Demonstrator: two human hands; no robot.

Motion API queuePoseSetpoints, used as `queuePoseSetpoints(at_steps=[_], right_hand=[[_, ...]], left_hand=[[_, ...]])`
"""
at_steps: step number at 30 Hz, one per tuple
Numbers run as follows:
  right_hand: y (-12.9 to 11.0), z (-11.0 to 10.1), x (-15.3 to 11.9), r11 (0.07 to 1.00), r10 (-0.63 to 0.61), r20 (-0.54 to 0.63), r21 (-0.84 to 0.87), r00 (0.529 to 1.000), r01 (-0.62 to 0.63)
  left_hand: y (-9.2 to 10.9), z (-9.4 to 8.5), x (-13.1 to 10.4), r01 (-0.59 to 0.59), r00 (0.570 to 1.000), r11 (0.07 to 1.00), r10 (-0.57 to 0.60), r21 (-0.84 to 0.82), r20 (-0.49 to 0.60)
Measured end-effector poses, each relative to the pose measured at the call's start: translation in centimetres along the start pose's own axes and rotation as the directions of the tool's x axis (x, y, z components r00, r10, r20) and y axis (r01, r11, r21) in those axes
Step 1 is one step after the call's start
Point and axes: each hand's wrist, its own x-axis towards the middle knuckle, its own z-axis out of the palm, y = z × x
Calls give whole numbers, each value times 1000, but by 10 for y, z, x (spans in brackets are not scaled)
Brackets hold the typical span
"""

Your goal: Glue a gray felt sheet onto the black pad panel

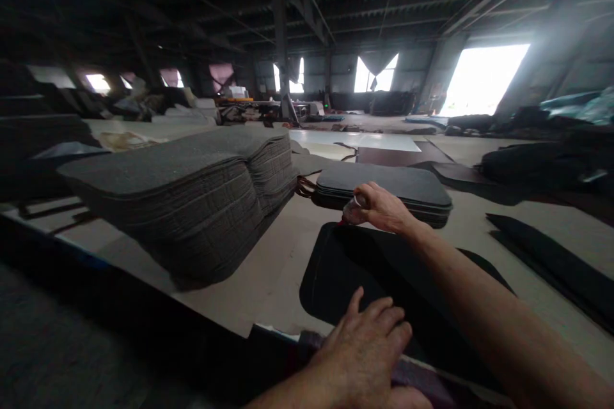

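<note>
I watch the right hand [384,208] grip a bottle [354,211] at the black panel's [330,271] far edge, the left hand [365,340], fingers splayed, by its near edge; I'd guide slowly, evenly.

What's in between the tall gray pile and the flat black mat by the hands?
In the head view, only a bare stretch of pale tabletop lies between the tall gray pile and the flat black mat.

On my feed, the left hand [362,345] and right hand [385,208] are bare. I see the right forearm [494,300] uncovered too.
</note>
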Motion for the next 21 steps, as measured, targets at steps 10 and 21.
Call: queuePoseSetpoints(at_steps=[10,21], right_hand=[[48,-58,-47,980,171,59,-115,983,-164],[122,-107,-137,939,314,-23,-143,949,-314]], left_hand=[[-5,6,0,20,1000,997,-21,70,7],[-4,6,2,46,999,987,-49,154,16]])
